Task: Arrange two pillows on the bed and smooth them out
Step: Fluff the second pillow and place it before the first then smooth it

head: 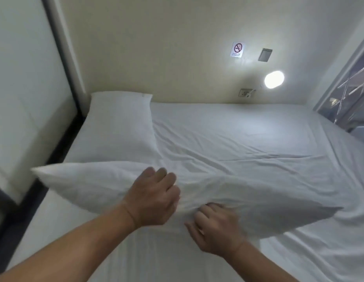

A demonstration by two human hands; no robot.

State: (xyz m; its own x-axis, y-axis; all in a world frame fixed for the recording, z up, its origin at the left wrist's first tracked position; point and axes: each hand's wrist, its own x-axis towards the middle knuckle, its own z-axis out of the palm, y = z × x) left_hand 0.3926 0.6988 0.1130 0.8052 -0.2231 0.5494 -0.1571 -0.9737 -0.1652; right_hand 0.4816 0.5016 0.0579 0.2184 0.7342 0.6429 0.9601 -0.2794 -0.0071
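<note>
Both hands, left [154, 197] and right [214, 231], pinch the pillow [268, 202] mid-edge; it lies crosswise, its empty spot far right beside the other pillow [120, 127].

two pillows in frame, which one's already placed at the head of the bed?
The far pillow, lying flat in the left corner against the wall, untouched. The near pillow is off the sheet, gripped by the left hand and right hand.
</note>
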